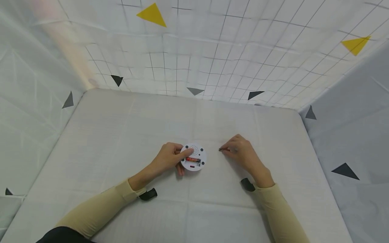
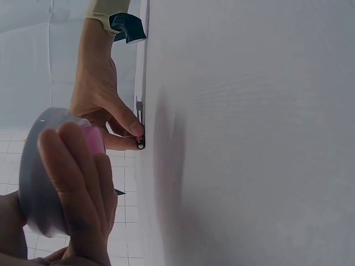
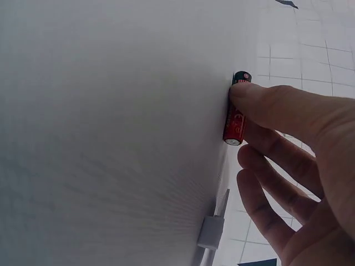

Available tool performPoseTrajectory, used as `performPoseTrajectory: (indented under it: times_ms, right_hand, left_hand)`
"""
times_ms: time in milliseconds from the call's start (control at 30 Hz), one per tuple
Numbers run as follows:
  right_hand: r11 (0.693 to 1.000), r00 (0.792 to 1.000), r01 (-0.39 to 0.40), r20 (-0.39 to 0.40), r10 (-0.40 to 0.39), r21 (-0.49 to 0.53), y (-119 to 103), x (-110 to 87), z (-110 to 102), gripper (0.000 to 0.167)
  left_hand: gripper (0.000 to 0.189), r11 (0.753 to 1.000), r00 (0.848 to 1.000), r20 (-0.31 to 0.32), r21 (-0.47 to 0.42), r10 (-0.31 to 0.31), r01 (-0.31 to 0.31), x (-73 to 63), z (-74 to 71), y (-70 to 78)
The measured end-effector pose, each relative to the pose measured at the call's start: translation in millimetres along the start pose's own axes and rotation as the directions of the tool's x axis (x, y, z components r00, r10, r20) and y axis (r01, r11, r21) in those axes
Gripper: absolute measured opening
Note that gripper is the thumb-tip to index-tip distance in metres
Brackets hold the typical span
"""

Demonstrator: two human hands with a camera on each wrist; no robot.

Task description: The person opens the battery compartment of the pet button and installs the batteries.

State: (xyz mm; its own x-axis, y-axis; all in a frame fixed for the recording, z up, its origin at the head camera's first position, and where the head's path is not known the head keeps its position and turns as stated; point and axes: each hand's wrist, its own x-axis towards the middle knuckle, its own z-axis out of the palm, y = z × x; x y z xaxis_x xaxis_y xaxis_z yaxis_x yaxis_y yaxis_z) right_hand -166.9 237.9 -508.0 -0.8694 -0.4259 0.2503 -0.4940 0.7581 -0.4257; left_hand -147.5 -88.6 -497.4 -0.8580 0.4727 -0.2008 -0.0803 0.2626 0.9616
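My left hand (image 1: 168, 156) grips a round white device (image 1: 199, 167) by its left side, thumb across the face. That face carries a patch of small holes, dark round feet and an uncovered battery compartment. One red battery (image 1: 193, 160) lies in the compartment, with a pale slot alongside it. In the left wrist view, a pink part (image 2: 93, 139) shows behind the fingers. To the right, my right hand (image 1: 241, 151) pinches a red and black battery (image 3: 236, 126) between thumb and forefinger, close over the table. Its other fingers are loosely bent.
A white cloth covers the table (image 1: 146, 118). White sheets rise at the back and both sides; the back one (image 1: 194, 50) bears grid lines and yellow and dark triangles. Black wrist-worn pieces sit at the left cuff (image 1: 148, 194) and right cuff (image 1: 247, 185).
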Motion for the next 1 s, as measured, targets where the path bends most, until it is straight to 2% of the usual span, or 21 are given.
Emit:
performPoseTrajectory:
  times_ms: [367,600,800,1000]
  right_hand:
    - [1.000,1.000,0.017,-0.012,-0.017,0.016,-4.2,0.5,0.6,0.014]
    - [0.997,1.000,0.018,-0.021,-0.016,0.074,-17.6,0.7,-5.0,0.019]
    - [0.991,0.998,0.065,-0.019,-0.064,0.115,-32.5,0.2,-9.2,0.023]
    - [0.984,0.990,0.140,-0.051,-0.135,0.108,-41.6,0.3,-11.8,0.026]
  left_hand:
    - [0.040,1.000,1.000,-0.005,0.022,-0.008,0.008,-0.1,1.3,-0.8]
    - [0.040,1.000,1.000,-0.017,0.021,-0.004,0.004,0.9,0.6,-2.5]
    - [0.041,1.000,1.000,-0.018,0.019,-0.002,0.002,1.7,-0.2,-3.6]
    - [0.041,1.000,1.000,-0.011,0.011,-0.004,0.004,1.5,-0.1,-3.1]
